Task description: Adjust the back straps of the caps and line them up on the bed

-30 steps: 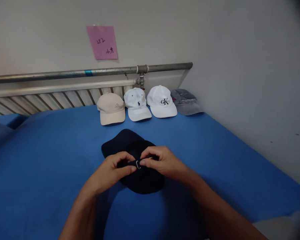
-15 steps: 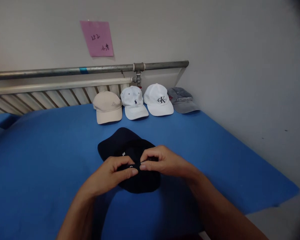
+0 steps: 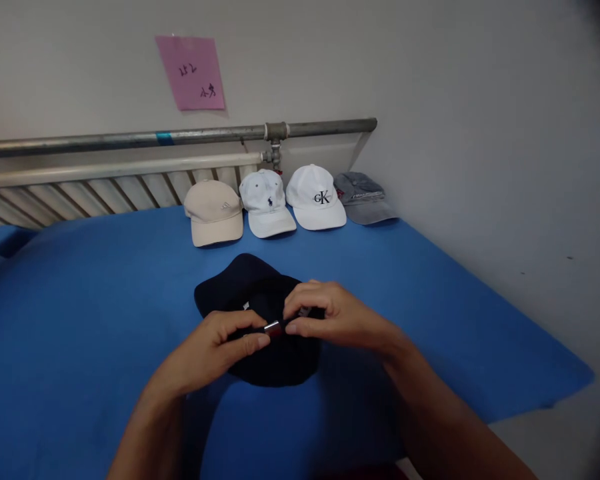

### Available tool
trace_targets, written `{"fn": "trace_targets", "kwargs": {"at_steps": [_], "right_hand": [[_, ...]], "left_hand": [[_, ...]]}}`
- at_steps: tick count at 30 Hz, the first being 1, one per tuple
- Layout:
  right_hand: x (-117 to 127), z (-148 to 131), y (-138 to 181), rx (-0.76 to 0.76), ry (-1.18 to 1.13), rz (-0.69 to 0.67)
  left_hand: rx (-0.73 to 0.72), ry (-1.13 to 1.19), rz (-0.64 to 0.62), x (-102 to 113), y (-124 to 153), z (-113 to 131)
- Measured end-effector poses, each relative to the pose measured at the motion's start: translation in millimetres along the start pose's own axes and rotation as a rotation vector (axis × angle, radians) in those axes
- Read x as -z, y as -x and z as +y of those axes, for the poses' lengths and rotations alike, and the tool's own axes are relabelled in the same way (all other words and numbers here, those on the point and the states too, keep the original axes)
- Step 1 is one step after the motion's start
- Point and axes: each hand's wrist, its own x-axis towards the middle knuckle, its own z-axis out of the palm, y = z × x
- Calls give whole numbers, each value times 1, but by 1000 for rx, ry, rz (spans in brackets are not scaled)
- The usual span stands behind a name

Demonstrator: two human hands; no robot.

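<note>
**Both hands pinching cap strap, frame ctr**

Navy cap lies on the blue cover, ctr of frame, just below the row of caps. L hand comes in from lower left, thumb and fingers closed on the back strap. R hand comes in from lower right, fingertips clamped on the same strap. The metal buckle sits btwn the two grips, touching both.

Upper ctr, side by side along the radiator: beige cap, white cap w/ small dark logo, white cap w/ "CK", grey cap. Pipe runs above them; pink note on the wall, upper left.
</note>
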Motion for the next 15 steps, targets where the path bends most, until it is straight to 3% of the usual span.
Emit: {"fn": "trace_targets", "kwargs": {"at_steps": [6,11,15], "right_hand": [[14,0,5,-16,-96,1],[13,1,7,-39,-249,-12],[11,-1,5,-82,-281,-20]], "left_hand": [[-13,100,-9,11,9,-7],[-85,142,3,13,9,-9],[-45,152,-17,13,9,-8]]}}
